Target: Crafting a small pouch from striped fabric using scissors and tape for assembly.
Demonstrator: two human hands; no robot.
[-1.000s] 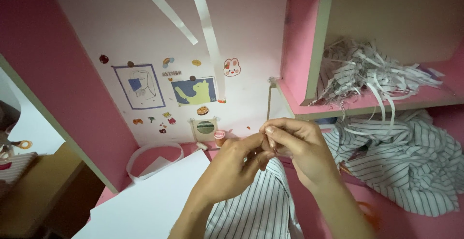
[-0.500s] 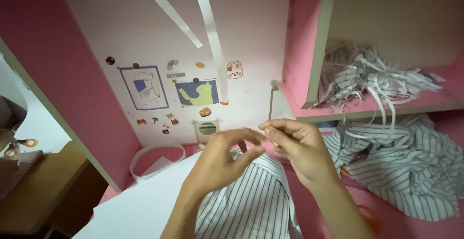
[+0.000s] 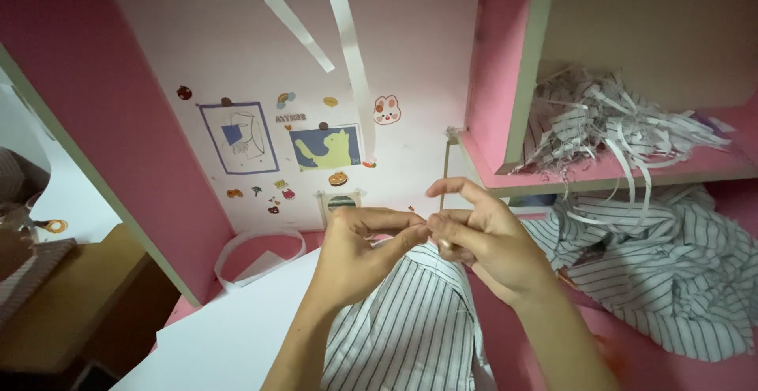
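Left hand [image 3: 359,253]: raised above the striped shirt [image 3: 410,332], thumb and forefinger pinched together at the tips, meeting the right hand's fingers. Right hand [image 3: 485,241]: just right of the left hand, fingertips touching it, forefinger lifted and stretched out, remaining fingers curled inward. Pinched between the two hands: something very small; too small to identify. Whether either hand truly gripped it: could not be told.

Striped shirt: white with dark stripes, directly beneath both hands, collar end toward them, lying partly over a white sheet [image 3: 229,336].

Relative to the striped shirt:
- White sheet: under it and to its left, flat on the pink surface.
- Loop of white strip [image 3: 257,258]: beyond it to the left, lying at the foot of the back wall.
- Second heap of striped cloth [image 3: 671,280]: to its right, crumpled, under the shelf.
- Pink shelf [image 3: 600,174]: above and to its right, bearing a tangle of white strips [image 3: 616,126].
- Back wall panel [image 3: 316,107]: behind it, pale, carrying small stickers and two pictures.
- Two white strips [image 3: 347,59]: hanging down high above it, in front of the panel.
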